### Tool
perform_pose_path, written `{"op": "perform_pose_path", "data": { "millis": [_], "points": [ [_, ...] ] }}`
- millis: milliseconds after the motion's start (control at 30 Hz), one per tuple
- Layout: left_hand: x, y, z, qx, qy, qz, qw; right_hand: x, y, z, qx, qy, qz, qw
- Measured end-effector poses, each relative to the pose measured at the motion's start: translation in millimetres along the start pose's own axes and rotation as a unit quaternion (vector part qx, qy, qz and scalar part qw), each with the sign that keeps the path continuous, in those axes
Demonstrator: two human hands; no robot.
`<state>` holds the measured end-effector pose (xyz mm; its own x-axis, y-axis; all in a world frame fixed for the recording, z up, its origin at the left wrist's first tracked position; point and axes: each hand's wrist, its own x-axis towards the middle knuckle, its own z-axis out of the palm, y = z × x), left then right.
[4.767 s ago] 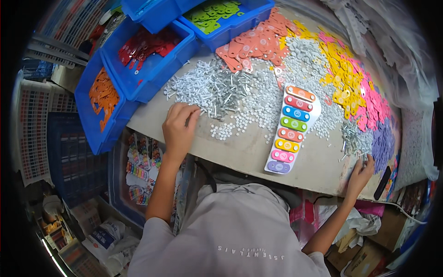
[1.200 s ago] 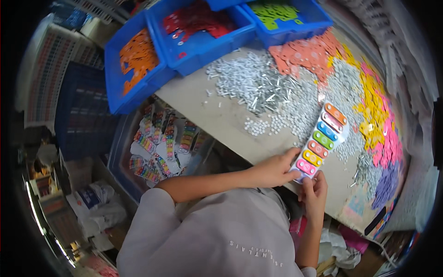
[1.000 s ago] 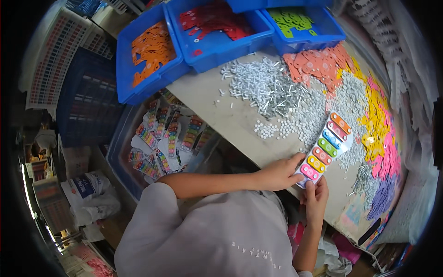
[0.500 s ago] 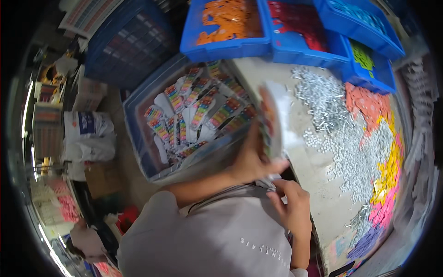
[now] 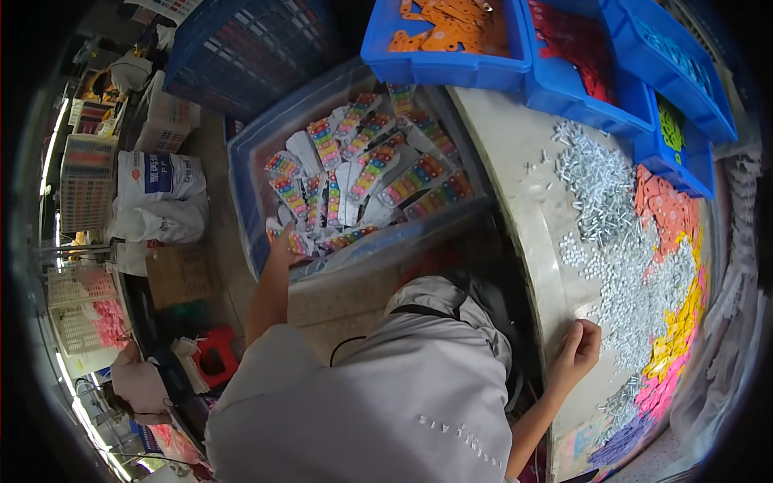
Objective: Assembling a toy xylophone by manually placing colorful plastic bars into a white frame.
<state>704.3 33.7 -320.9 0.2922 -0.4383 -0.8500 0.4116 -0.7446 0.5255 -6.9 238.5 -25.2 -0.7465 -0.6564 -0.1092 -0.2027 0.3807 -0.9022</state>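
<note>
My left hand (image 5: 279, 248) reaches down to the near left corner of the clear plastic bin (image 5: 378, 251). Its fingers are closed round a toy xylophone (image 5: 301, 244) with rainbow-coloured bars, which shows on both sides of the hand. Many similar xylophones (image 5: 377, 165) lie in a loose heap inside, some with white backs up. Over the worktable's near edge, my right hand (image 5: 581, 341) has its fingers curled in, beside a spread of small silvery pieces (image 5: 616, 314). Whatever those fingers may hold is hidden.
Metal pins (image 5: 596, 189) are piled on the worktable (image 5: 515, 173). Salmon (image 5: 667, 205), yellow (image 5: 675, 334), pink (image 5: 662, 388) and purple pieces (image 5: 620, 443) line its right side. Blue trays (image 5: 451, 64) of coloured parts stand behind. A blue crate (image 5: 250, 56) rises beyond the bin. Another person (image 5: 143, 382) is at lower left.
My left hand has swung left from in front of my body into the bin, carrying a xylophone. My right hand has moved away from my waist to the right, over the table edge.
</note>
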Motion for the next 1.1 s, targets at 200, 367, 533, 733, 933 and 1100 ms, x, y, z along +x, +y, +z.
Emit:
{"op": "perform_pose_path", "data": {
  "millis": [200,367,533,733,933,1100],
  "points": [
    [-1.3,-4.0,17.6,0.035,0.252,0.101,0.962,2.2,-0.4,6.4,-0.053,0.025,-0.047,0.997],
    [-20.8,68.0,113.1,0.175,0.186,0.543,0.8,6.5,3.1,13.7,-0.102,0.045,-0.088,0.99],
    [-218.0,70.4,352.9,0.182,-0.088,0.651,0.732,0.0,-5.8,10.4,-0.109,0.08,-0.044,0.99],
    [-382.7,-43.1,472.2,0.266,-0.386,0.807,0.358,1.1,-15.4,5.2,-0.075,0.05,-0.076,0.993],
    [-444.0,-133.3,517.0,0.261,-0.62,0.698,0.247,36.3,-9.4,-71.9,-0.232,0.177,-0.202,0.935],
    [-448.8,-136.6,519.3,0.319,-0.596,0.707,0.211,135.3,28.2,-200.6,-0.328,0.337,-0.145,0.871]
  ]
}}
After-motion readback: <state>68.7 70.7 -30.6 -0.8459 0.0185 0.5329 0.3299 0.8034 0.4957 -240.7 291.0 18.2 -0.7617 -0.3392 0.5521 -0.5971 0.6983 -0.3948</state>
